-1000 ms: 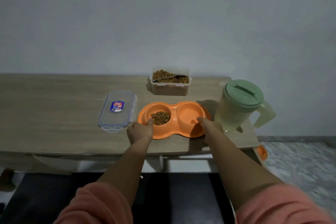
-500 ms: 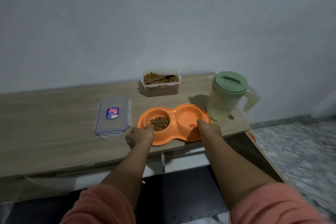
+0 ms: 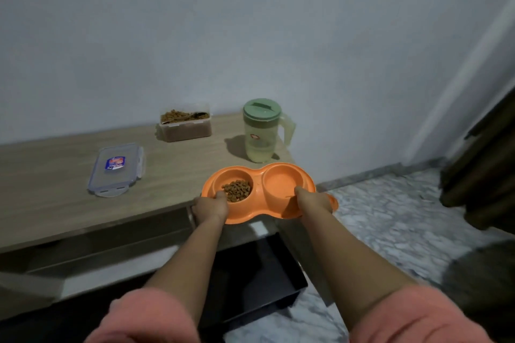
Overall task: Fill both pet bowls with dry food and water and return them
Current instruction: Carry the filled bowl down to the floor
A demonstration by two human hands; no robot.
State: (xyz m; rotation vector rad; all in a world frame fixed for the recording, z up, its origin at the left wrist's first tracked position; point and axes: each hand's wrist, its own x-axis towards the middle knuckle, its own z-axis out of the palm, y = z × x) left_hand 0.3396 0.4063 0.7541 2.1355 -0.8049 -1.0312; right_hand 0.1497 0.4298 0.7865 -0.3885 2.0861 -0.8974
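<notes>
An orange double pet bowl (image 3: pixel 259 175) is held up off the wooden table (image 3: pixel 55 198), past its right front corner. Its left cup holds brown kibble (image 3: pixel 237 189); the right cup (image 3: pixel 280 184) looks wet and pale inside. My left hand (image 3: pixel 210 207) grips the bowl's left rim with the thumb on top. My right hand (image 3: pixel 312 200) grips the right rim the same way. A second orange piece (image 3: pixel 333 201) peeks out just behind my right hand.
On the table stand an open clear food container (image 3: pixel 185 127) with kibble and a spoon, its loose lid (image 3: pixel 117 168), and a green-lidded water pitcher (image 3: pixel 262 131). Marble floor (image 3: pixel 390 217) lies to the right, with a dark curtain (image 3: pixel 485 175) at the far right.
Both hands have lifted the double bowl off the table and carried it right, beyond the table's corner. The view has swung right toward the floor.
</notes>
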